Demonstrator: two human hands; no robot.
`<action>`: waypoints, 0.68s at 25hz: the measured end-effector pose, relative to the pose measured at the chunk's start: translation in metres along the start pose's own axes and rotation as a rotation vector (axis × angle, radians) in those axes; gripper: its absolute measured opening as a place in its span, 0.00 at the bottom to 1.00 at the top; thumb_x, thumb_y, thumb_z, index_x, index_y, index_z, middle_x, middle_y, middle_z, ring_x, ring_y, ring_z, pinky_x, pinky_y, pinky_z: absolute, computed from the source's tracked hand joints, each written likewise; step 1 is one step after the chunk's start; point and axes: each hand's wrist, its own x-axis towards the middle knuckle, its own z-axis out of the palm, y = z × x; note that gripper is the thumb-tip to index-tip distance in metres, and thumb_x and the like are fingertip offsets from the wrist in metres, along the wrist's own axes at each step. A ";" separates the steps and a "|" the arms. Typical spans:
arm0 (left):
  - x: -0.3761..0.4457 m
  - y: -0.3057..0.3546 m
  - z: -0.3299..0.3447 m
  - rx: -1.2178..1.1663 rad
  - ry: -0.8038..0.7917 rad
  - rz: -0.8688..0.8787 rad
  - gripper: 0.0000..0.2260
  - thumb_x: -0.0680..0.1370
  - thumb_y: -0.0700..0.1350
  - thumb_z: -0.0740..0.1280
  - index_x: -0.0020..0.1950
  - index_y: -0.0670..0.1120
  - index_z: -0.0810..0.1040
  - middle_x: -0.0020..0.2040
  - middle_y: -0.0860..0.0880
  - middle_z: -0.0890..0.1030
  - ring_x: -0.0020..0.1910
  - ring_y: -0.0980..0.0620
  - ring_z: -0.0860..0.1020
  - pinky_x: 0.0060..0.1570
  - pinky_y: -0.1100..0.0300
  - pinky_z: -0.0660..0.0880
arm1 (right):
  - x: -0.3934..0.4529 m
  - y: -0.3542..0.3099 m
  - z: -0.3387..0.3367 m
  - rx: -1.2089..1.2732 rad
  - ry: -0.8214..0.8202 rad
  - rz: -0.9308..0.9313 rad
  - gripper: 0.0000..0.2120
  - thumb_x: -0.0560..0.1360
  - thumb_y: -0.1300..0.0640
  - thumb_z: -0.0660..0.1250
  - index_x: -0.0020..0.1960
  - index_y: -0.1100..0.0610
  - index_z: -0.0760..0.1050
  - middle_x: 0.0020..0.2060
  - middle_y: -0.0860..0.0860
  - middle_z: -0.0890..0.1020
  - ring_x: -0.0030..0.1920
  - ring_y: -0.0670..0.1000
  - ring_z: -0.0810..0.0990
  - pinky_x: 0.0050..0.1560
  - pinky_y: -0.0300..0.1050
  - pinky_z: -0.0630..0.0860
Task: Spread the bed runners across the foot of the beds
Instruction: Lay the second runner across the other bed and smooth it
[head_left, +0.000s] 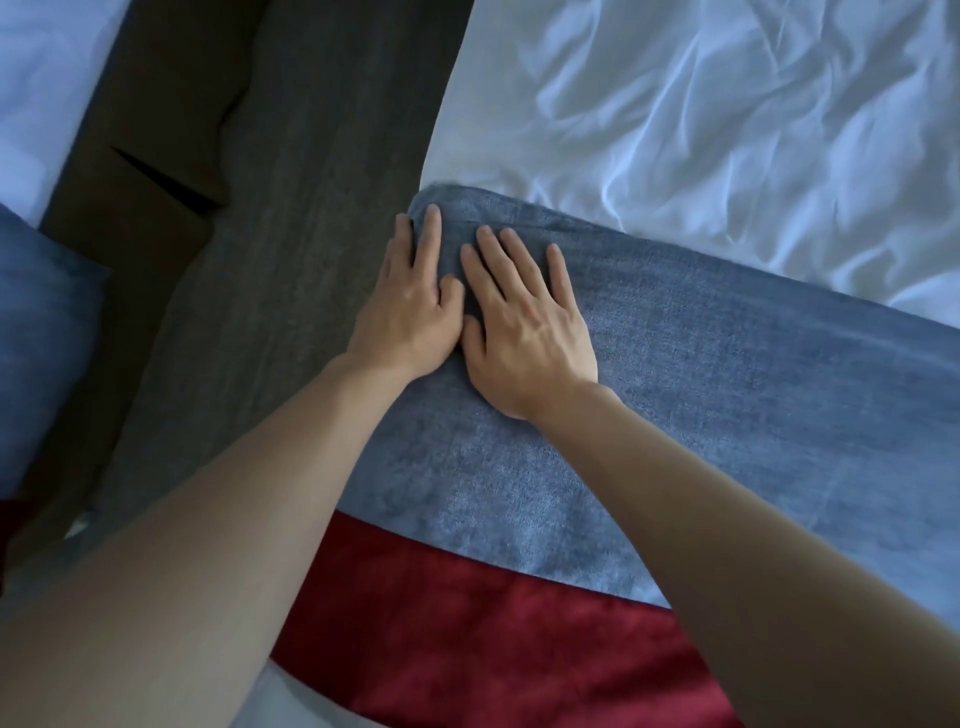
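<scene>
A blue-grey bed runner (701, 395) with a dark red band (467, 634) lies across the white bed (701, 114), reaching the bed's left edge. My left hand (410, 306) and my right hand (519, 317) rest flat side by side on the runner near that edge, fingers spread. The left hand's fingertips sit at the runner's rounded corner where it bends over the side. Neither hand holds anything.
A dark carpeted aisle (270, 208) runs along the left of the bed. At the far left, a second bed's white sheet (36, 78) carries another blue runner (47, 332). The white sheet beyond the runner is wrinkled.
</scene>
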 end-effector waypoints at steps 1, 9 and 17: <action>-0.007 0.003 0.000 0.037 0.036 0.052 0.28 0.82 0.46 0.52 0.81 0.47 0.49 0.80 0.39 0.48 0.79 0.42 0.49 0.76 0.46 0.55 | -0.003 0.001 -0.002 0.005 0.010 0.006 0.29 0.80 0.48 0.52 0.79 0.55 0.57 0.80 0.52 0.57 0.80 0.53 0.50 0.78 0.59 0.45; -0.019 0.002 0.008 0.220 0.009 0.048 0.27 0.82 0.54 0.49 0.81 0.51 0.48 0.81 0.41 0.49 0.78 0.40 0.52 0.74 0.41 0.58 | -0.070 0.080 -0.010 -0.018 0.028 0.239 0.33 0.80 0.39 0.50 0.81 0.51 0.52 0.81 0.51 0.52 0.80 0.52 0.45 0.78 0.61 0.44; -0.113 0.139 0.093 0.355 0.032 0.533 0.29 0.77 0.49 0.56 0.78 0.43 0.61 0.79 0.41 0.57 0.79 0.41 0.53 0.75 0.38 0.50 | -0.161 0.139 -0.035 0.098 0.167 0.357 0.31 0.79 0.49 0.53 0.80 0.50 0.51 0.80 0.52 0.53 0.80 0.54 0.47 0.79 0.60 0.45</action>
